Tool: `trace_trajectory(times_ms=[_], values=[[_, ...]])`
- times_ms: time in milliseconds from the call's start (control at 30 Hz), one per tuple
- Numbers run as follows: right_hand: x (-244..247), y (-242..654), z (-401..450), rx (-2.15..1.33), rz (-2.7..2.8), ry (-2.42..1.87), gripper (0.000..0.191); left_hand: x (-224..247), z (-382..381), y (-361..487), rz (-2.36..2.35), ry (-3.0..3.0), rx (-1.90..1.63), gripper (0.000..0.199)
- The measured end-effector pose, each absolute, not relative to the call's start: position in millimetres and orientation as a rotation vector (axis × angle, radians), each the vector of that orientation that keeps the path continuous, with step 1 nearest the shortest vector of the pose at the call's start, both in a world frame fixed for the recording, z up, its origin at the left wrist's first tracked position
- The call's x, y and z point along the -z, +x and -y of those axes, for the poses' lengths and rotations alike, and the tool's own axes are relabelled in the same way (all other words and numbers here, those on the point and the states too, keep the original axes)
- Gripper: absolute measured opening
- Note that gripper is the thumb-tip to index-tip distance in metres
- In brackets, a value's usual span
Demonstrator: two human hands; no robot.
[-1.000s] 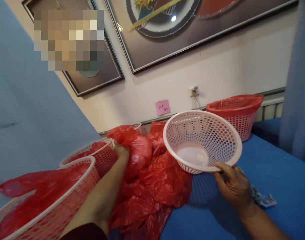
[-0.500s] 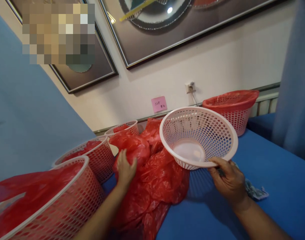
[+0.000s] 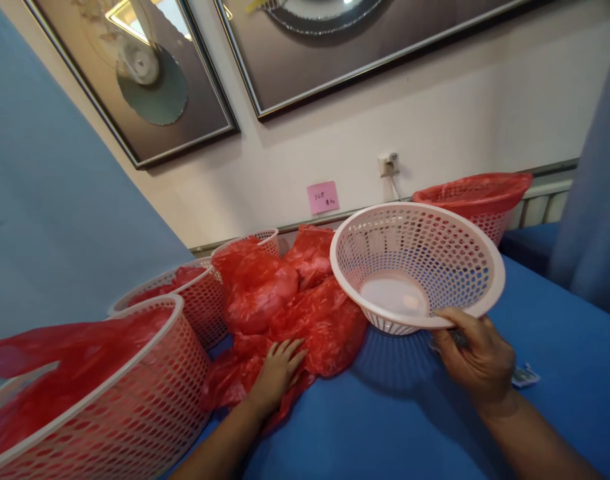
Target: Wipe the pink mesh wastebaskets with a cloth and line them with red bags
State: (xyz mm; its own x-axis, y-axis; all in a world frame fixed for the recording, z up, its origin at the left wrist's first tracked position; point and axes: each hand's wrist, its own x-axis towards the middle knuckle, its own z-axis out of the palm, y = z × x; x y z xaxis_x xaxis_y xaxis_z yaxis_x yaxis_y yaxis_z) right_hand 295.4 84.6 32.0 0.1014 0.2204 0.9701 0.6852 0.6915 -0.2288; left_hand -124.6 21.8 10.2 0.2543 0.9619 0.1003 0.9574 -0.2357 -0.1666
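My right hand (image 3: 477, 360) grips the near rim of a pale pink plastic basket (image 3: 385, 277), thumb below and fingers over the edge. The basket is tilted toward me, its inside bare, and it casts a shadow on the blue surface. My left hand (image 3: 279, 373) lies on a heap of crumpled red plastic bags (image 3: 329, 327), fingers spread, partly sunk among the folds. Under and behind my right hand lies a small patterned item (image 3: 525, 377), mostly hidden, so its kind is unclear.
To the left stand a large pink basket (image 3: 135, 400) with red plastic hanging out and another basket (image 3: 205, 300) behind it. A smaller basket (image 3: 269, 241) is at the wall. A red-lined basket (image 3: 495, 223) stands back right. A pink note (image 3: 323, 197) sticks to the wall.
My left hand has moved down and toward me over the red bags, and their near part is gathered back. My right hand has shifted the basket slightly to the right.
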Motion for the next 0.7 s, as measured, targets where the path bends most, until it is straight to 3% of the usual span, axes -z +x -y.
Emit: trace_trajectory(times_ms=[267, 433, 567, 633, 700], values=[[-71.7, 283.1, -65.2, 0.68, 1.76, -0.639, 0.021, -30.0, -14.5, -102.7, 2.099, -2.307, 0.402, 0.052], [-94.1, 244.5, -54.0, 0.743, 1.943, -0.657, 0.022, -87.6, -5.6, -56.5, 2.016, -2.102, 1.38, 0.048], [-71.0, 193.1, -38.1, 0.714, 2.005, -0.598, 0.025, -132.4, -11.7, 3.6, 2.044, -2.25, 2.198, 0.062], [-51.0, 170.4, -27.6, 0.704, 2.057, -0.571, 0.023, -146.4, -21.4, 32.3, 2.087, -2.28, 2.478, 0.071], [-32.4, 157.8, -16.4, 0.675, 2.115, -0.534, 0.02, -154.8, -32.8, 54.1, 2.175, -2.29, 2.55, 0.068]])
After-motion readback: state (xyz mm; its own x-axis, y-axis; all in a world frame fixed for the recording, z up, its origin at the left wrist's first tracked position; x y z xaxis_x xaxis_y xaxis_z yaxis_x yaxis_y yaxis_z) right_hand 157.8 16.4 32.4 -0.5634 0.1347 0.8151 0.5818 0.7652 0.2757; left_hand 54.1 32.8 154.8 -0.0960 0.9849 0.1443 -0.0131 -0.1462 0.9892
